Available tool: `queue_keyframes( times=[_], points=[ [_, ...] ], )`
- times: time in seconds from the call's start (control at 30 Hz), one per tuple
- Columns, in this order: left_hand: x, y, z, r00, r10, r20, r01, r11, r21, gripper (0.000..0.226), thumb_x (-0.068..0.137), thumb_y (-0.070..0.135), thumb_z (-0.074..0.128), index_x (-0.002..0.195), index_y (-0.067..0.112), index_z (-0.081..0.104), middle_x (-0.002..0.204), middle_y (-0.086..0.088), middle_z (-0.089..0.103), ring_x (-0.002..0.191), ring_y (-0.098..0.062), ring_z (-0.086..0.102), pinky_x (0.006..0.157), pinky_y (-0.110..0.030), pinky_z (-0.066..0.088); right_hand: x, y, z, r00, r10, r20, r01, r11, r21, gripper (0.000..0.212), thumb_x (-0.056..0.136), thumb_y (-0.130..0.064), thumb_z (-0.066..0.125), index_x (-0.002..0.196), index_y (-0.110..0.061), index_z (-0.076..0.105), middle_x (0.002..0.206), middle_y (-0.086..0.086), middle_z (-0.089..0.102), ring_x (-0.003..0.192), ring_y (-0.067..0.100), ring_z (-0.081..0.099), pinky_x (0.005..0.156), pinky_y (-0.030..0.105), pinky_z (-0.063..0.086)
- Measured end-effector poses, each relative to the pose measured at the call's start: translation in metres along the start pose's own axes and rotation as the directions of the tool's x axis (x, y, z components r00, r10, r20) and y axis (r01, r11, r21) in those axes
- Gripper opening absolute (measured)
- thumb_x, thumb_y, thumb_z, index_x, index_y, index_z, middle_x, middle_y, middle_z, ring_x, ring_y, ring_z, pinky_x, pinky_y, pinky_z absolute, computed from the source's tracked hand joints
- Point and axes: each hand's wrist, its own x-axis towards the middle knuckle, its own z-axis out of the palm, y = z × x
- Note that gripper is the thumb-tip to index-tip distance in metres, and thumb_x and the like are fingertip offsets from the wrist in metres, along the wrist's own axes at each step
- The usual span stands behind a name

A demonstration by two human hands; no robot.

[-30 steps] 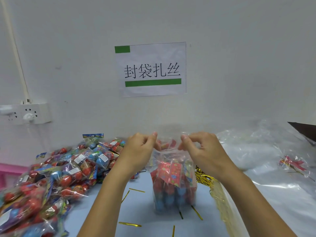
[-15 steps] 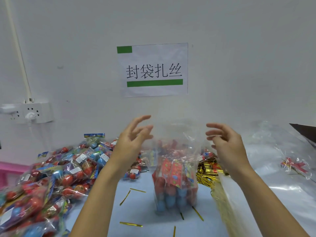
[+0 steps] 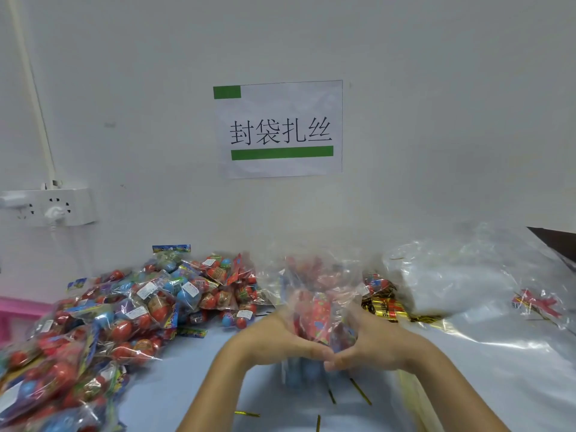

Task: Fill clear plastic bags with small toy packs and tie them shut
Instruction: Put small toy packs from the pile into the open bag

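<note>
Bag: clear plastic bag (image 3: 318, 310) packed with red and blue toy packs, standing on the pale blue table (image 3: 193, 381), centre, in front of the wall
Left hand: left hand (image 3: 280, 338) wrapped around the bag's left side, squeezing inward
Right hand: right hand (image 3: 371, 341) curled round the right side, thumb tips nearly meeting the other hand's at the front
Step in hand: probably gathering the film above the packs into a neck for tying
Doing it well: squeeze evenly from both sides, press air out, keep packs below the grip, leave loose film above
Ties: thin gold twist ties (image 3: 360, 391) scattered on the table just beside the bag
Axis: long axis upright, blurred open mouth pointing up
</note>
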Motion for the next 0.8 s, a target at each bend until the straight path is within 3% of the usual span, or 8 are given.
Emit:
queue_keyframes(
  times=[0.1, 0.17, 0.23, 0.33, 0.47, 0.57, 0.67, 0.8],
  points=[
    [0.010, -0.003, 0.014, 0.995, 0.067, -0.072, -0.074, 0.993, -0.094, 0.072, 0.072, 0.020, 0.086, 0.121, 0.051, 0.043, 0.106, 0.017, 0.073, 0.101, -0.006, 0.070, 0.083, -0.018, 0.054, 0.006, 0.002, 0.007, 0.998, -0.048, -0.035, 0.050, 0.997, 0.060, 0.100, 0.069, -0.034, 0.092, 0.144, -0.048, 0.026, 0.115, -0.034, 0.054, 0.096, -0.027, 0.053, 0.075, -0.002, 0.042],
    [0.015, -0.005, 0.017, 0.988, 0.080, -0.133, -0.088, 0.995, -0.051, 0.063, 0.071, 0.033, 0.086, 0.115, 0.051, 0.046, 0.105, 0.016, 0.073, 0.100, -0.006, 0.070, 0.083, -0.019, 0.054, 0.008, 0.000, 0.010, 0.997, -0.073, -0.030, 0.076, 0.991, 0.113, 0.102, 0.070, -0.030, 0.092, 0.144, -0.049, 0.023, 0.127, -0.030, 0.050, 0.102, -0.025, 0.054, 0.080, 0.001, 0.044],
    [0.018, -0.008, 0.020, 0.980, 0.089, -0.176, -0.091, 0.996, -0.003, 0.057, 0.071, 0.042, 0.084, 0.117, 0.040, 0.051, 0.102, 0.013, 0.073, 0.096, -0.003, 0.070, 0.081, -0.018, 0.054, 0.010, -0.001, 0.012, 0.992, -0.118, -0.045, 0.123, 0.982, 0.145, 0.094, 0.070, -0.026, 0.091, 0.142, -0.045, 0.034, 0.127, -0.024, 0.059, 0.108, -0.013, 0.062, 0.086, 0.009, 0.050],
    [0.021, -0.008, 0.025, 0.961, 0.070, -0.267, -0.069, 0.998, 0.015, 0.053, 0.069, 0.049, 0.081, 0.114, 0.042, 0.054, 0.099, 0.021, 0.071, 0.093, 0.005, 0.067, 0.076, -0.011, 0.051, 0.014, -0.001, 0.018, 0.980, -0.180, -0.087, 0.192, 0.967, 0.165, 0.067, 0.073, -0.020, 0.088, 0.123, -0.050, 0.054, 0.113, -0.012, 0.072, 0.106, 0.006, 0.070, 0.087, 0.024, 0.057],
    [0.025, -0.010, 0.026, 0.937, 0.109, -0.331, -0.118, 0.993, -0.007, 0.041, 0.075, 0.034, 0.079, 0.111, 0.035, 0.059, 0.099, 0.011, 0.073, 0.095, -0.003, 0.069, 0.081, -0.018, 0.054, 0.015, -0.004, 0.021, 0.969, -0.199, -0.144, 0.222, 0.962, 0.161, 0.052, 0.073, -0.012, 0.082, 0.113, -0.039, 0.063, 0.104, -0.004, 0.073, 0.099, 0.013, 0.072, 0.084, 0.031, 0.059],
    [0.027, -0.011, 0.024, 0.909, 0.131, -0.397, -0.136, 0.991, 0.014, 0.028, 0.082, 0.022, 0.075, 0.104, 0.033, 0.062, 0.093, 0.003, 0.073, 0.088, -0.013, 0.071, 0.083, -0.032, 0.058, 0.014, -0.010, 0.019, 0.961, -0.235, -0.145, 0.257, 0.953, 0.158, 0.047, 0.075, -0.010, 0.079, 0.113, -0.034, 0.066, 0.101, -0.001, 0.074, 0.093, 0.011, 0.072, 0.078, 0.025, 0.057],
    [0.028, -0.012, 0.027, 0.877, 0.116, -0.466, -0.103, 0.993, 0.053, 0.021, 0.083, 0.015, 0.070, 0.084, 0.036, 0.067, 0.078, 0.004, 0.072, 0.074, -0.009, 0.069, 0.073, -0.032, 0.058, 0.014, -0.015, 0.016, 0.965, -0.243, -0.100, 0.258, 0.949, 0.179, 0.038, 0.076, -0.006, 0.072, 0.109, -0.025, 0.067, 0.098, 0.013, 0.071, 0.086, 0.012, 0.067, 0.077, 0.030, 0.053],
    [0.028, -0.010, 0.029, 0.859, 0.095, -0.504, -0.087, 0.995, 0.039, 0.023, 0.083, 0.015, 0.064, 0.085, 0.038, 0.070, 0.078, 0.005, 0.074, 0.075, -0.008, 0.072, 0.070, -0.032, 0.060, 0.013, -0.019, 0.011, 0.973, -0.229, -0.028, 0.231, 0.957, 0.175, 0.038, 0.079, -0.005, 0.069, 0.115, -0.018, 0.064, 0.103, 0.017, 0.068, 0.087, 0.013, 0.063, 0.079, 0.036, 0.054]
  ],
)
